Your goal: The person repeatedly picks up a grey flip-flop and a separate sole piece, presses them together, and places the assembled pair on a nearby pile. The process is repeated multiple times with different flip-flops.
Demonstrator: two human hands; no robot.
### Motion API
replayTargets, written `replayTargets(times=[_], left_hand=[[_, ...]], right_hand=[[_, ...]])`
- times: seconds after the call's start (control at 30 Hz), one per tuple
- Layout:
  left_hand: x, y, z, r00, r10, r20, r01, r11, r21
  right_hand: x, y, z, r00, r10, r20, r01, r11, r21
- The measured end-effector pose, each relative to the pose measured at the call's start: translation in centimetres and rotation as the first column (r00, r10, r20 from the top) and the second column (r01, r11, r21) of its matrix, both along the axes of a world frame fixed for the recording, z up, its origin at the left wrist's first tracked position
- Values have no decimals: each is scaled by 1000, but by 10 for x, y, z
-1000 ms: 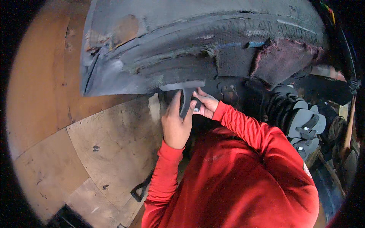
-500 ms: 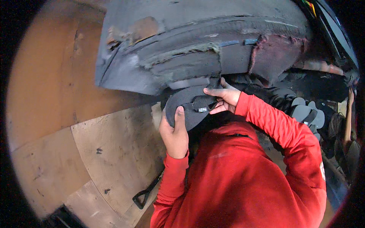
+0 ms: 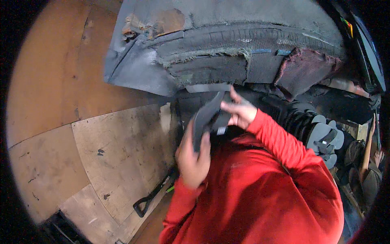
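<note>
A dark grey slide sandal (image 3: 206, 116) with a black strap and a small white tag is held between my two hands, tilted up almost on edge. My left hand (image 3: 194, 160) grips its near end, thumb on one face and the fingers behind. At the strap side, my right hand (image 3: 242, 110) pinches the sandal between thumb and fingers; motion blurs the fingertips. Just beyond it runs the front of a grey, worn workbench (image 3: 207, 67) with frayed cloth patches.
To the right, several grey sandals (image 3: 323, 140) with black straps lie stacked in a row. Another person's arm (image 3: 367, 144) shows at the far right edge. Wooden boards (image 3: 118, 154) cover the left side, with a black handle (image 3: 140, 207) beside them.
The sandal has turned from lying broadside, sole edge facing me, to nearly edge-on. My left hand has moved slightly right and nearer; the view has shifted a little.
</note>
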State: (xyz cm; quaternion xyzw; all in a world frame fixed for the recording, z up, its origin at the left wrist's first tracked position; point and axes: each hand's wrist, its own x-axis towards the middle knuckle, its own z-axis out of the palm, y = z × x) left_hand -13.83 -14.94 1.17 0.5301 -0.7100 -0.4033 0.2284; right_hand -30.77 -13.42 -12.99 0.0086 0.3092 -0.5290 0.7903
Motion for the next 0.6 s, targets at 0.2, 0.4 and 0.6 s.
replayTargets(times=[0.2,0.4,0.6], left_hand=[[44,39,-12,997,22,-71,-33,987,-157],[144,124,-91,985,155,-74,-146,982,120],[78,34,-125,952,-50,-301,101,983,155]], right_hand=[[3,0,-1,996,72,-44,-74,995,-62],[34,30,-4,837,33,-546,-262,900,-347],[35,35,-17,290,-341,-894,-508,737,-445]])
